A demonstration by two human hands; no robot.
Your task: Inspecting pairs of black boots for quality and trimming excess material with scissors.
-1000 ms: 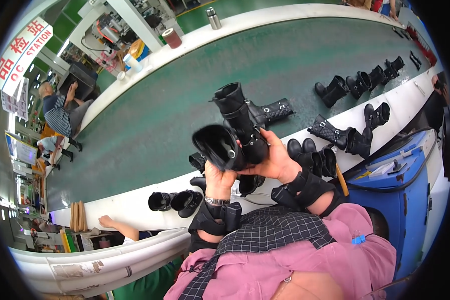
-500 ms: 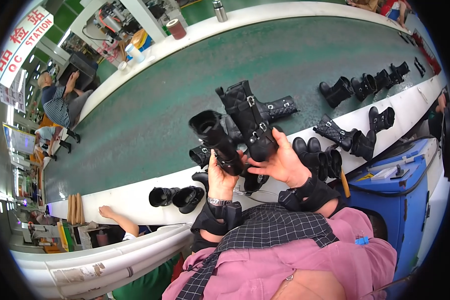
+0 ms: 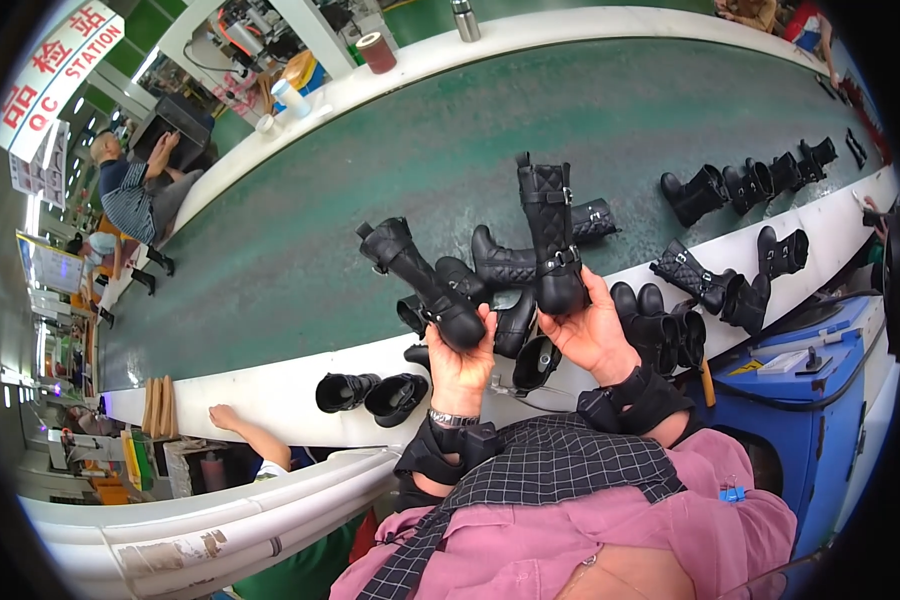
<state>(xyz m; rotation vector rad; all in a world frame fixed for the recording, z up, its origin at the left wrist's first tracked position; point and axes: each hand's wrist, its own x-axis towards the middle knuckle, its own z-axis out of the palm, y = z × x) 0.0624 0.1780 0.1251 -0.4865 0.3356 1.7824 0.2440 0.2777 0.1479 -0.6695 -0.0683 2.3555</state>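
Observation:
My left hand (image 3: 462,362) grips a small black boot (image 3: 422,283) by its foot, the shaft tilted up and to the left. My right hand (image 3: 592,331) holds a second black boot (image 3: 551,234) by its foot, its quilted shaft with buckle straps standing nearly upright. Both boots are held side by side above the white rim (image 3: 270,385) of a green conveyor belt (image 3: 370,170). More black boots (image 3: 515,265) lie on the belt just behind them, partly hidden.
Two boots (image 3: 370,393) lie on the rim to the left, several more (image 3: 705,285) to the right and on the belt (image 3: 750,182). A blue machine (image 3: 805,385) stands at right. Another person's arm (image 3: 245,432) rests at the rim; a seated person (image 3: 135,190) is far left.
The two boots, held bunched with one opening facing me, have been separated and turned. Each hand now holds one by its foot, shafts pointing up.

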